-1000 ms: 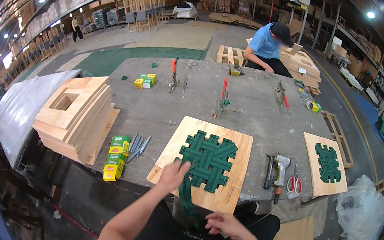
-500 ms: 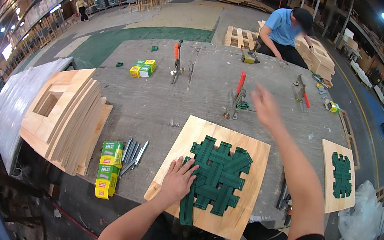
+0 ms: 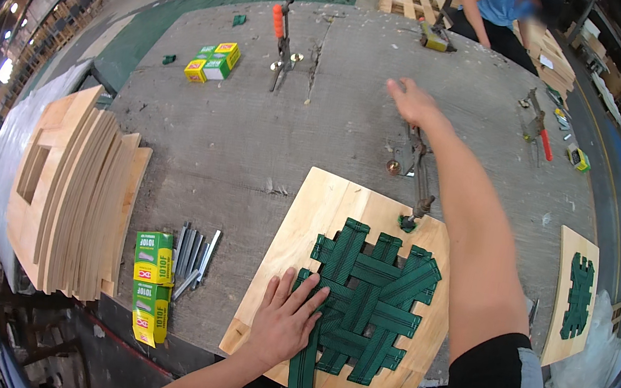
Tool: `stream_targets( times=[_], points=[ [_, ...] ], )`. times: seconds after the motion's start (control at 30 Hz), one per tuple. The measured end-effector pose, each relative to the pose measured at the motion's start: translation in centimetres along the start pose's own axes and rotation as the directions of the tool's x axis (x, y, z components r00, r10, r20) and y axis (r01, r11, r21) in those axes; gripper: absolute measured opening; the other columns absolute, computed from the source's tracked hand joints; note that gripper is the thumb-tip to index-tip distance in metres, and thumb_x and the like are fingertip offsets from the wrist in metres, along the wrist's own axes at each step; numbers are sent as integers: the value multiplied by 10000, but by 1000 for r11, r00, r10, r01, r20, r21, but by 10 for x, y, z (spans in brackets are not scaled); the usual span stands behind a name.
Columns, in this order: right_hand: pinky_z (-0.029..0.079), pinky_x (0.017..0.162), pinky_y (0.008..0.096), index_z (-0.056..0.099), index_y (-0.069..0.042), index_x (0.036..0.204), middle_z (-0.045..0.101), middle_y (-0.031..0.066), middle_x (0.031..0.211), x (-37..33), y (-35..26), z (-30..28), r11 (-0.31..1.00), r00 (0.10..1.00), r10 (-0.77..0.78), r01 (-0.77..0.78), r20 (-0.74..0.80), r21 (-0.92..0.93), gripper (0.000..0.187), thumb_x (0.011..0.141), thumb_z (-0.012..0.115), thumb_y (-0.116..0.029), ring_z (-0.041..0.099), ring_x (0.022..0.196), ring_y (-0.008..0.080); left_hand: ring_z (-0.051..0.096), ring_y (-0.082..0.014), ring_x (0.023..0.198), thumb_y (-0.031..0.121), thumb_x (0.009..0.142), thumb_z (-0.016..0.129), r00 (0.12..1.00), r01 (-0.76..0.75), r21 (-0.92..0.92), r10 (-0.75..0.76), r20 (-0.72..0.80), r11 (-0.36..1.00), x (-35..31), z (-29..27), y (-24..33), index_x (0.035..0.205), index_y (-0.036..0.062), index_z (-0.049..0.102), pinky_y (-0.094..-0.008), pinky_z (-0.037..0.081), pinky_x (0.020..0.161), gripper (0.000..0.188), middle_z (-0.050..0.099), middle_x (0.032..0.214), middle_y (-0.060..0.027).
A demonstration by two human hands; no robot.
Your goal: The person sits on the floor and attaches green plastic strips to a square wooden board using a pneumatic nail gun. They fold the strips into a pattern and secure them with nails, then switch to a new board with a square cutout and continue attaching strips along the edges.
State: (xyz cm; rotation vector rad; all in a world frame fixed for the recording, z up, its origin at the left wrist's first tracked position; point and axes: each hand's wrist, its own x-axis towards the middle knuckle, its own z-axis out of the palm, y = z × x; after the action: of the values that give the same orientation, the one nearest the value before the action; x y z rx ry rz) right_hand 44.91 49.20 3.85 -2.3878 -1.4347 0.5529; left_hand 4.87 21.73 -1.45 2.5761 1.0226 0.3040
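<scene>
My left hand (image 3: pixel 285 321) lies flat, fingers spread, on the left edge of the woven green webbing straps (image 3: pixel 371 302). One strap end hangs down past its fingertips toward the panel's near edge. Beneath the webbing is a pale wooden panel (image 3: pixel 249 314); the weave covers its middle. My right arm reaches forward, and my right hand (image 3: pixel 412 104) is closed over the handle end of a toggle clamp (image 3: pixel 422 183), hiding the handle. The clamp's arm points toward me, its tip at the panel's far edge beside a bit of green.
Stacked wooden panels (image 3: pixel 77 204) stand left, near green-and-yellow boxes (image 3: pixel 155 256) and metal staple strips (image 3: pixel 194 257). More small boxes (image 3: pixel 213 62) and another toggle clamp (image 3: pixel 281 39) lie farther off. A finished-looking webbed panel (image 3: pixel 556 340) sits right. A co-worker (image 3: pixel 495 15) sits across the table.
My right hand has moved onto the clamp, whose red handle was upright and is now hidden; the clamp's arm now reaches the panel. My left hand stays on the webbing. The view has tilted down.
</scene>
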Motion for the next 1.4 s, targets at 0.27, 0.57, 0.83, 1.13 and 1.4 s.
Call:
stream_targets(
  times=[0.27,0.57,0.83,1.13,1.4],
  points=[
    [255,1261,452,376,-60,1602,407,212,1633,-27,87,-20,935,909,-97,223,-405,276,734,1088,324,-582,363,1526,367,348,-388,1513,242,1005,639,989,-142,-40,139,-54,989,3,1,2,1462,167,593,-544,254,1249,465,461,1602,-51],
    [368,1168,498,547,22,1427,563,229,1438,-478,125,67,920,890,-209,319,-405,228,556,953,670,-242,500,1382,406,395,-396,1476,260,1032,581,986,-55,12,56,-156,998,-8,2,1,1421,134,617,-544,268,1243,410,506,1562,-56],
    [260,1166,670,598,-196,1424,406,211,1549,-624,59,119,961,961,-258,244,-105,-128,825,681,924,-342,326,1483,472,380,-385,1492,281,1070,525,984,-66,56,75,-162,996,-11,2,12,1455,139,578,-533,267,1249,413,493,1575,-50],
    [302,1139,671,670,-302,1348,451,183,1527,-610,90,115,915,895,-393,357,-213,-189,742,648,912,-274,365,1460,444,371,-381,1504,320,1083,498,988,-36,83,48,-150,996,-17,2,20,1481,159,562,-545,250,1254,434,475,1592,-46],
    [345,1111,679,646,-318,1376,487,132,1504,-602,135,96,854,852,-500,454,-158,-254,832,594,928,-314,400,1435,423,381,-391,1496,320,1084,493,979,26,99,-5,-204,995,-26,22,45,1460,109,576,-555,250,1246,439,500,1577,-67]
  ],
)
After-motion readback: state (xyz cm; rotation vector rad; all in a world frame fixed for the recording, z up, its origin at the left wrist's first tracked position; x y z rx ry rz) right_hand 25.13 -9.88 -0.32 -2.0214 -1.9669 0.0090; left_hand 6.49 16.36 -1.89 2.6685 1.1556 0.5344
